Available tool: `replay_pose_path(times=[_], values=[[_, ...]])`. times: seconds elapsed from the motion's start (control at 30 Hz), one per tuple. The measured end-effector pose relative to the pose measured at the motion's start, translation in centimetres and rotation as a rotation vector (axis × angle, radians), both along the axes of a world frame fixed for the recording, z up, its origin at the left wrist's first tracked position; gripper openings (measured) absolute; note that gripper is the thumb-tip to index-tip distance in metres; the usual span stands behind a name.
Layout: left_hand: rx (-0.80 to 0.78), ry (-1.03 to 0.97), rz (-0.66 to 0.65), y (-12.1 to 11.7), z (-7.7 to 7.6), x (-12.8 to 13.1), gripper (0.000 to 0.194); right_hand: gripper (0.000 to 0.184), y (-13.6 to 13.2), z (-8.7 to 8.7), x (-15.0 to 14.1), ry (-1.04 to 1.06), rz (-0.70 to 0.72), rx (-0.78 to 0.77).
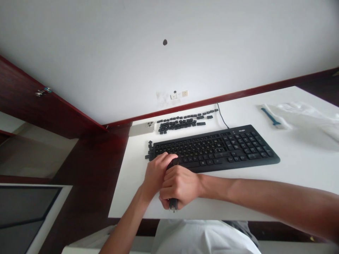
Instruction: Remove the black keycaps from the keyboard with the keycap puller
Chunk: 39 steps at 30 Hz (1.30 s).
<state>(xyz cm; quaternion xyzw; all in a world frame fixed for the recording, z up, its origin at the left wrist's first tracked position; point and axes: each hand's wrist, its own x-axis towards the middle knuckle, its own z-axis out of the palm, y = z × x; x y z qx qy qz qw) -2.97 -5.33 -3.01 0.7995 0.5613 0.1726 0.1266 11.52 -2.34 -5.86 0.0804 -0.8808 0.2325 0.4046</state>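
A black keyboard [219, 148] lies on the white desk [291, 169]. My right hand [180, 187] is closed in a fist around a dark tool [173, 204], whose end sticks out below the fist and whose head meets the keyboard's near left corner. My left hand [157, 169] rests beside it on the keyboard's left end, fingers curled over the keys and against the tool's head. A few loose black keycaps [149, 150] lie just left of the keyboard.
A pile of several removed keycaps [182, 121] lies behind the keyboard, next to a phone [141, 128] lying face down. A blue tool [268, 116] and clear plastic wrapping [307, 113] sit at the right. Dark wooden furniture [87, 165] stands left of the desk.
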Motion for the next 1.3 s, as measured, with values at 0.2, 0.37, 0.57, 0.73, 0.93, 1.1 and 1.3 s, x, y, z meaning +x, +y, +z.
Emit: replay_pose_path(times=[0.2,0.37,0.57,0.73,0.93,1.1,1.3], values=[[0.189,0.148,-0.095,1.4,-0.9,0.5,0.045,0.017,0.1,-0.1,-0.1,-0.141,0.072,-0.076],[0.193,0.286,-0.339,2.9,-1.1,0.5,0.056,0.012,0.0,-0.5,-0.3,-0.066,0.033,0.015],[0.131,0.341,-0.518,4.7,-1.0,0.5,0.05,0.005,-0.1,-0.5,-0.3,0.041,-0.029,0.058],[0.113,0.331,-0.521,5.0,-1.5,0.4,0.049,0.009,-0.2,0.0,-0.3,0.034,-0.038,0.011],[0.121,0.321,-0.513,4.9,-1.6,0.4,0.049,0.012,-0.3,0.8,-0.3,0.085,-0.074,-0.01],[0.134,0.31,-0.511,4.9,-1.7,0.3,0.049,0.014,-0.4,1.1,-0.4,0.091,-0.087,-0.019],[0.124,0.303,-0.507,5.0,-2.1,0.2,0.049,0.017,-0.5,1.3,-0.4,0.138,-0.108,-0.034]])
